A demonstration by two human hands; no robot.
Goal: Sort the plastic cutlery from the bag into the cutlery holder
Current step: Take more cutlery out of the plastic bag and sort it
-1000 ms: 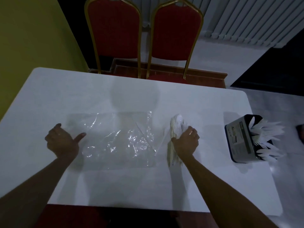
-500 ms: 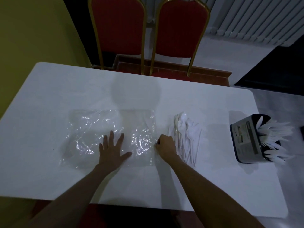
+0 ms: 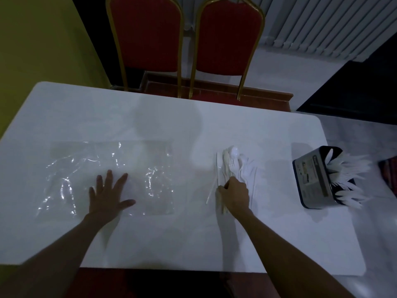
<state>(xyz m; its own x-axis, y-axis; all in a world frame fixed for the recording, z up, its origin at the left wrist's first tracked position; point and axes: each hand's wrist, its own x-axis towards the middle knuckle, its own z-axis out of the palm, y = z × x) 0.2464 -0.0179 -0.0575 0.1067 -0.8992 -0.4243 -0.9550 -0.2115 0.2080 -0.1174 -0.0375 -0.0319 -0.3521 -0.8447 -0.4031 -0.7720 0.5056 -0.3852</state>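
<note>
- The loose cutlery [image 3: 238, 166], a pile of white plastic spoons and forks, lies on the white tabletop [image 3: 171, 244] right of centre, with the heads pointing away from the person and the handles toward them.
- The right hand [image 3: 235, 195] sits on the near end of that pile, its fingers [image 3: 227, 184] curled round some of the handles; which pieces it grips is too blurred to tell.
- A thin white stick lies slanted just beside the pile on its left.
- The cutlery holder [image 3: 315, 179], a dark box with a printed label on its side, stands near the right edge of the tabletop, well apart from the pile. White cutlery [image 3: 348, 179] already fills it and fans out to the right.
- The clear plastic bag [image 3: 86, 168] lies flat and crinkled on the left half of the tabletop.
- The left hand [image 3: 108, 196] rests palm down on the bag with its fingers straight and spread.
- Beyond the far edge stand 2 red chairs [image 3: 148, 33] with gold frames, side by side.
- A yellow wall [image 3: 32, 50] is at the left and a white ribbed radiator [image 3: 322, 22] at the upper right.
</note>
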